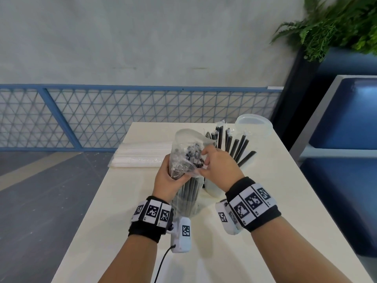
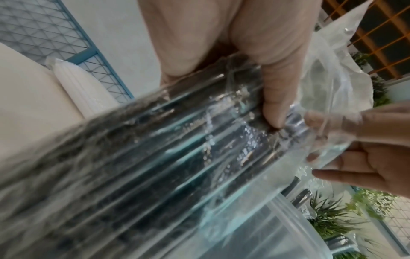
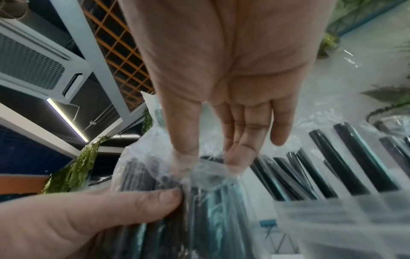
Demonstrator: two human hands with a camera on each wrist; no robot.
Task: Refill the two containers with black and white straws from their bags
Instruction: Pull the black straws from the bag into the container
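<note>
A clear bag of black straws (image 1: 184, 160) stands upright on the cream table (image 1: 114, 211). My left hand (image 1: 168, 181) grips it round the middle, the thumb (image 2: 274, 105) pressing on the plastic. My right hand (image 1: 216, 166) pinches the loose plastic at the bag's open top (image 3: 199, 168). Behind that hand a translucent container (image 1: 214, 189) holds wrapped black straws (image 1: 236, 146) fanned out to the right. A second clear container (image 1: 254, 124) stands at the back right. The bag of white straws (image 1: 142, 154) lies flat at the table's left edge.
A blue mesh railing (image 1: 122, 115) runs behind the table. A blue bench (image 1: 346, 139) and a dark planter with green plants (image 1: 336, 23) stand to the right. Grey floor lies to the left of the table.
</note>
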